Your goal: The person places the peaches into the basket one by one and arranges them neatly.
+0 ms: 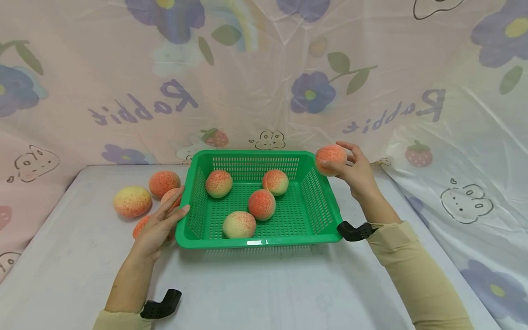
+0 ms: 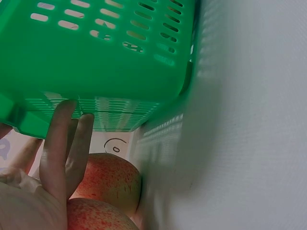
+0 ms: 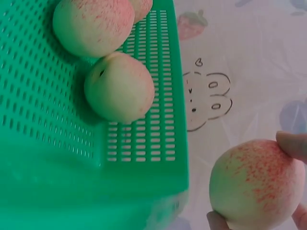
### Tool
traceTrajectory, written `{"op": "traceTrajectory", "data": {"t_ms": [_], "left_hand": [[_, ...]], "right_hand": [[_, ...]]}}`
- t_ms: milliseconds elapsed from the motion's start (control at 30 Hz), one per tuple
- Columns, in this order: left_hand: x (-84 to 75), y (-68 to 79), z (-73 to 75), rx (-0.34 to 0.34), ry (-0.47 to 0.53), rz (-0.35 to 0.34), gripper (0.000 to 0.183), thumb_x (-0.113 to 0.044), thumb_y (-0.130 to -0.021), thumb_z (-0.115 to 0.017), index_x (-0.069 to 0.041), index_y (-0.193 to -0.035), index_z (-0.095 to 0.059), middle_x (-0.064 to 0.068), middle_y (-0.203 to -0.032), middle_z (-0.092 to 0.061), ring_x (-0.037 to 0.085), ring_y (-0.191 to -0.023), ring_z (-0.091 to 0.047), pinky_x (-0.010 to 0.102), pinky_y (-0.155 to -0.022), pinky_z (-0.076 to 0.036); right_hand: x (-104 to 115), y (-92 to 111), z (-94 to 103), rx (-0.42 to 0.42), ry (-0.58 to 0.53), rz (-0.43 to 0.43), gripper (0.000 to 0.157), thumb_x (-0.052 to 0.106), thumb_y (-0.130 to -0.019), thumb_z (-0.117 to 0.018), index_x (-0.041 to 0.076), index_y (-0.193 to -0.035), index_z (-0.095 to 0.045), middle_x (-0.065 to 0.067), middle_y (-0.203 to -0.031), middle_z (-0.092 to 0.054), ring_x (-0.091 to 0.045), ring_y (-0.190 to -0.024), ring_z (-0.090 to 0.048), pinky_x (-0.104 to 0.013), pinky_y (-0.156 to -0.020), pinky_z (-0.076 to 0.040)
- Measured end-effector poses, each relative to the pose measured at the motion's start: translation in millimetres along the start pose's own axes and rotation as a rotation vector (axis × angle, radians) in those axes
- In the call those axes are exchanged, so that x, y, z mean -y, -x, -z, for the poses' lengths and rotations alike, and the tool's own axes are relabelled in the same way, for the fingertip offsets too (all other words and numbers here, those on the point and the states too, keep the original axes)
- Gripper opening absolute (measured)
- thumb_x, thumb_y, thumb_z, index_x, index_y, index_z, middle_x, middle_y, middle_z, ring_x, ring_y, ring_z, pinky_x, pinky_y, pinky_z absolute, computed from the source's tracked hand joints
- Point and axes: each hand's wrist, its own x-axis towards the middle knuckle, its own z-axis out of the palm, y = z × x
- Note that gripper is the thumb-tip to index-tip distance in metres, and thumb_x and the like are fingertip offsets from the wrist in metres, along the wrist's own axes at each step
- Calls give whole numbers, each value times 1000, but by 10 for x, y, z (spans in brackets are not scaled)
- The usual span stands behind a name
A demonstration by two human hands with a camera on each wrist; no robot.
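Backdrop: thin printed sheet (image 1: pixel 264 68) across the rear, wrinkled, pinkish. Same print on the right-hand panel (image 1: pixel 466 156), paler, creased, hanging along the table's right edge; more on the left. Print: blue-purple flowers (image 1: pixel 312 93), green leaves (image 1: pixel 338 62), outlined rabbits (image 1: pixel 270 140), strawberries (image 1: pixel 418 155), faded rainbow (image 1: pixel 249 23), purple "Rabbit" lettering (image 1: pixel 178 96) mirrored. White tabletop (image 1: pixel 264 288), plain, back edge running up to the rear sheet. Light soft, diffuse; shadows on the table faint. Left wrist view: tabletop greyer, fine-textured.
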Motion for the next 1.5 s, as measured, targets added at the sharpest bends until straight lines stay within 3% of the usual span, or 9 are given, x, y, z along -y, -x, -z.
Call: {"op": "traceTrajectory", "data": {"t_ms": [233,467,767,1067,1267,1500], "left_hand": [[3,1,9,-3,4,-3,65,-36,-98,-54,-37,-153,-19,12,-141,-41,2,-97,-60,24,-78,-51],[-4,2,1,-5,-4,18,66,-38,-98,-54,-39,-152,-18,17,-151,-31,0,-98,-57,25,-80,-48],[-9,6,-10,-10,-8,27,65,-38,-98,-54,-39,-153,-18,16,-151,-32,-1,-101,-55,25,-83,-46],[-13,5,-6,-12,-19,33,65,-39,-98,-53,-39,-152,-17,15,-151,-32,-1,-100,-55,27,-83,-45],[-11,4,-5,-13,-23,24,65,-39,-98,-53,-39,-152,-17,15,-150,-33,0,-101,-54,27,-84,-45],[-18,4,-12,-16,-11,32,65,-38,-98,-53,-38,-153,-17,15,-152,-31,0,-100,-54,26,-83,-46]], "right_hand": [[50,-33,-163,42,-20,2,73,20,-86,-72,13,-147,-34,-18,-134,-38,-22,-108,-49,-23,-75,-52],[69,-63,-339,71,-36,-45,72,18,-84,-72,14,-146,-36,-23,-139,-35,-32,-114,-47,-44,-89,-48],[-13,-132,-500,130,1,-85,70,13,-84,-71,12,-146,-36,-25,-138,-35,-35,-115,-48,-34,-79,-51],[-50,-188,-595,171,5,-130,71,7,-84,-71,9,-145,-35,-26,-138,-34,-36,-118,-47,-43,-88,-51],[-64,-207,-642,185,69,-162,70,6,-83,-71,8,-144,-35,-27,-134,-40,-36,-113,-51,-43,-86,-51],[-69,-205,-662,200,107,-171,71,3,-83,-69,8,-145,-34,-27,-139,-39,-41,-119,-50,-47,-90,-49]]}}
